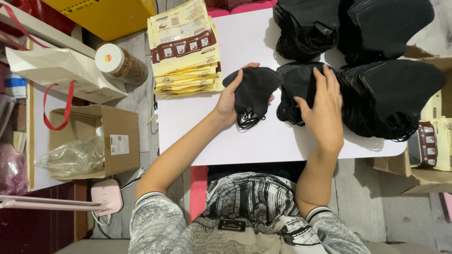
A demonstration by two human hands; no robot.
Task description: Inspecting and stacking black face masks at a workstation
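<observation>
My left hand [229,101] grips a small bunch of folded black face masks [254,91], held just above the white table [245,141]; their ear loops hang down below the hand. My right hand [322,106] lies flat on a short stack of black masks [295,87] right beside it, fingers spread over the top. Bigger piles of black masks [391,99] rise to the right, and more black masks [306,26] sit at the table's far edge. A stack of flat yellow-and-brown packaging pouches [183,51] rests at the table's far left corner.
A cardboard box [115,141] holding a clear plastic bag stands on the floor at left, with a white paper bag [56,70] and a lidded jar [120,63] behind it. Another open carton with pouches [431,141] is at right. A pink lamp base [106,197] sits near left.
</observation>
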